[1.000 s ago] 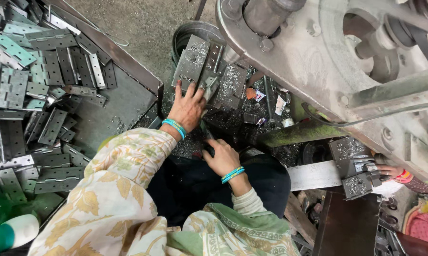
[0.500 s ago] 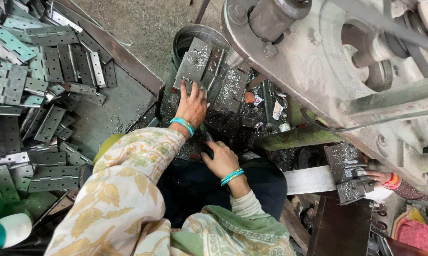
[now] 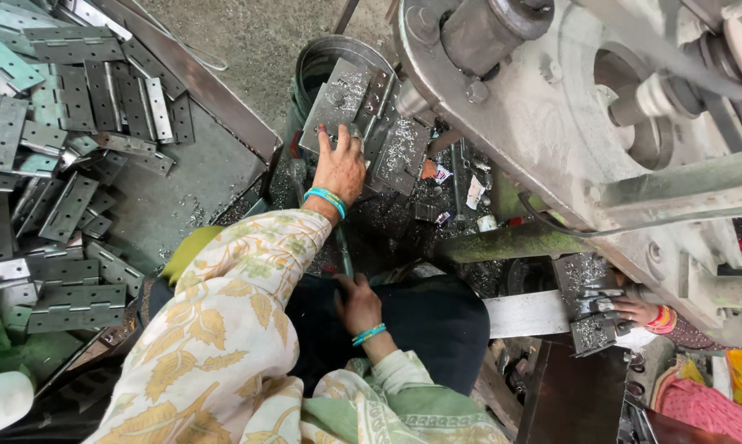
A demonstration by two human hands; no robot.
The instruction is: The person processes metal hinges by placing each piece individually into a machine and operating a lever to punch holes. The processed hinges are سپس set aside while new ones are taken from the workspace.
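workshop floor of grey concrete, littered with metal shavings. a tray (image 3: 182,177) at left holds loose steel hinges (image 3: 67,107). a large grey press machine (image 3: 568,107) fills the upper right, cut off by the frame. another person's hand (image 3: 634,311) shows at the right edge, mostly hidden. left hand (image 3: 340,168) lies fingers spread flat on a grey metal plate (image 3: 338,103) over a round bucket (image 3: 322,62). right hand (image 3: 359,302) is curled in the lap; whether it holds anything cannot be made out.

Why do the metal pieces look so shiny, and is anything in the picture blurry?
Head view: soft daylight glints off the metal hinges in the tray; the left hand looks sharp, while the white bottle at the corner is blurred, and the lap below is dark.
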